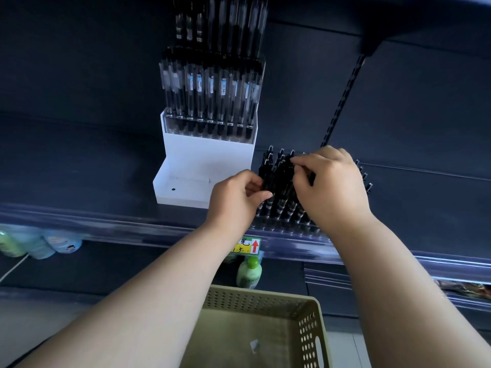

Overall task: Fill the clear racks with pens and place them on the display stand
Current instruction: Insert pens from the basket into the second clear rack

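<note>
A clear rack [287, 227] stands on the dark shelf, filled with several black pens [279, 181]. My left hand [236, 200] pinches a pen at the rack's left side. My right hand [329, 187] grips pens in the middle of the rack, its fingertips on a pen top; it hides the rack's right part. To the left stands the white stepped display stand [202, 158]. Its upper step holds a clear rack full of pens [210, 96]; its lower front step is bare.
A beige perforated basket [265, 328] sits below me with a small scrap inside. A green bottle [248, 272] and pale bottles [39, 245] stand on the lower shelf. A yellow price tag [247, 245] hangs on the shelf edge. More pens hang above [220, 22].
</note>
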Demonstrator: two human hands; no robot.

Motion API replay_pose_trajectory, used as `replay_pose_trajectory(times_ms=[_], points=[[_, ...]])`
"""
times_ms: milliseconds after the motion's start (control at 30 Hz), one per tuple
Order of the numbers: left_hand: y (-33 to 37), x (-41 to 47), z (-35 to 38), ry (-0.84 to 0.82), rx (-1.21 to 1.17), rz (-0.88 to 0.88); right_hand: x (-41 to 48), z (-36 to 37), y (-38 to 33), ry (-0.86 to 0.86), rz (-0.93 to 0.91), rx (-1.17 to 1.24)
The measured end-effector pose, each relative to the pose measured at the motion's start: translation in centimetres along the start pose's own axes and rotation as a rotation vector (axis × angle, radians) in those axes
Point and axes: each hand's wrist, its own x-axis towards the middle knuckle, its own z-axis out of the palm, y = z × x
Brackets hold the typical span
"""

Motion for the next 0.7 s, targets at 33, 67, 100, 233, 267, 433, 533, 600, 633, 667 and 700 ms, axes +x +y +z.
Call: replay_pose_trajectory(times_ms=[33,67,100,233,267,433,533,600,633,667,700], points=[[0.0,0.0,0.0,0.001,-0.003,-0.003,0.0,-0.1,0.1,0.0,0.0,0.001],[-0.1,0.0,0.0,0.002,-0.007,-0.011,-0.1,-0.2,0.1,0.0,-0.002,0.002],[-0.2,0.0,0.0,0.006,-0.014,-0.025,-0.1,-0.2,0.1,-0.002,-0.004,0.001],[-0.6,0.0,0.0,0.023,-0.077,-0.078,-0.3,-0.3,0.1,-0.006,-0.006,0.005],[-0.6,-0.1,0.1,0.017,-0.07,-0.071,-0.3,-0.4,0.0,-0.008,-0.007,0.006],[-0.7,0.0,-0.1,-0.052,0.046,-0.013,-0.5,-0.8,-0.3,-0.001,-0.051,0.027],[-1.0,0.2,-0.9,-0.166,0.322,0.036,-0.2,-2.0,0.3,0.053,-0.036,0.027],[-1.0,0.1,-1.3,-0.243,0.574,0.08,0.1,-3.4,1.5,0.115,0.047,0.033],[-1.0,-0.1,-1.5,-0.272,0.715,0.116,0.2,-4.1,2.4,0.151,0.101,0.029],[-1.1,-0.3,-1.5,-0.291,0.849,0.163,0.2,-4.9,3.4,0.185,0.163,0.021],[-1.1,-0.6,-1.5,-0.301,0.957,0.209,0.1,-5.5,4.5,0.208,0.236,0.013]])
